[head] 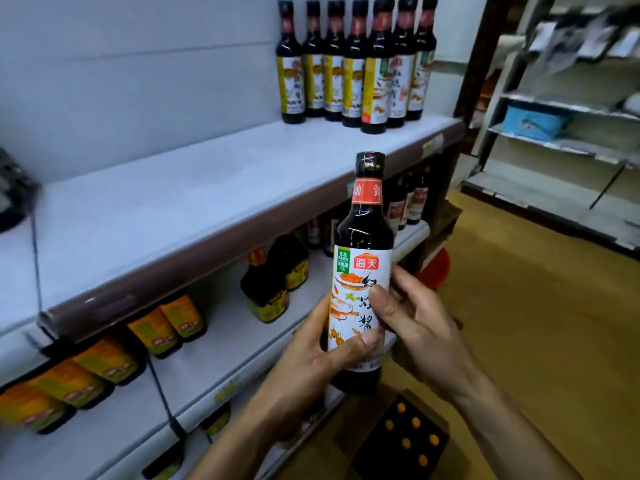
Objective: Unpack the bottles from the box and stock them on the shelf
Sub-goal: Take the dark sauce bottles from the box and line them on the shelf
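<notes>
Bottle of dark sauce, held upright in front of the shelf edge, above the open box on the floor. Cap up, base down, long axis near vertical, top leaning slightly right; label faces me. I read the red logo 海天 in white. Beside it is a green patch with print too small to read. Big black brush characters sit partly under the thumbs, with orange food drawings alongside. The orange-red neck band carries characters; one looks like 海, the rest I can't tell.

Left hand grips the lower body, thumb across the label's bottom edge. Right hand grips the right side, thumb pressed on mid-label.

Stocked bottles with similar labels stand upright, packed close, at the shelf's far end. The box shows orange caps in rows. Lower shelf holds yellow-labelled dark bottles, print blurred.
</notes>
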Motion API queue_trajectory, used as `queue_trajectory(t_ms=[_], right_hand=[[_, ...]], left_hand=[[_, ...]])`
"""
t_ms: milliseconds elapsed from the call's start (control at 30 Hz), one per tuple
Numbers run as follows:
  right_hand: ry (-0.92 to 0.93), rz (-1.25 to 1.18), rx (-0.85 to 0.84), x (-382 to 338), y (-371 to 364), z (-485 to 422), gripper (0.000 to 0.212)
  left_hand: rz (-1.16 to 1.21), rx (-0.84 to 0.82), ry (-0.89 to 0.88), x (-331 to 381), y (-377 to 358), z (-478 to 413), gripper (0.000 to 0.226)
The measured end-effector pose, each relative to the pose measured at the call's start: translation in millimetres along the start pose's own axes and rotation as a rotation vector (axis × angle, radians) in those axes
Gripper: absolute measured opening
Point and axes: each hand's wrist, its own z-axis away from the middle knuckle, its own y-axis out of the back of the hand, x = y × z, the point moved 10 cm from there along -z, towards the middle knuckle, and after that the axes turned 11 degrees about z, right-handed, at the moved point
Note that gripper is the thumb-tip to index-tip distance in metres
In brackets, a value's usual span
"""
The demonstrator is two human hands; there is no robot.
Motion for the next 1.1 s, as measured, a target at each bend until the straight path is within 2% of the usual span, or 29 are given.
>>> queue_trajectory(t_ms=[233,500,867,1100], right_hand=[[0.129,0.041,-0.092,-71.1,-67.4,-44.3,0.043],[0.312,0.011,-0.194,-150.4,-158.4,-85.0,0.037],[0.46,-0.021,-0.354,-209.4,-285.7,-111.5,0.038],[0.474,-0.046,-0.453,-220.2,-348.2,-129.2,0.044]], left_hand=[[-0.057,0.109,-0.146,81.0,67.4,18.6,0.048],[-0.144,0.221,-0.288,163.9,145.4,56.7,0.045],[-0.215,0.401,-0.347,233.8,243.8,128.8,0.051],[-0.23,0.475,-0.343,254.3,295.4,153.4,0.055]])
